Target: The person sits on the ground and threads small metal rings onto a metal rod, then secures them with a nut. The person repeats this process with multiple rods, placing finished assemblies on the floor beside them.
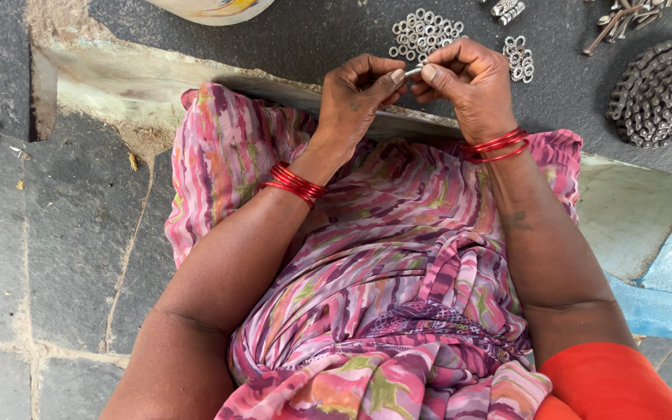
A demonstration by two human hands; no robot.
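Together, left hand [359, 93] and right hand [464, 82] pinch one small metal piece [413, 71]; washers [423, 33] lie just beyond; chain [661, 92] farther right.

Small metal piece [413, 71] mostly behind fingertips [395, 76]

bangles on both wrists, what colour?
Red, thin stacked bangles on the left wrist and more on the right; the head view shows them clearly.

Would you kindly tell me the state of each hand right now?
Left hand: closed, fingertips pinching a small metal piece.
Right hand: closed, pinching the same piece from the other side.
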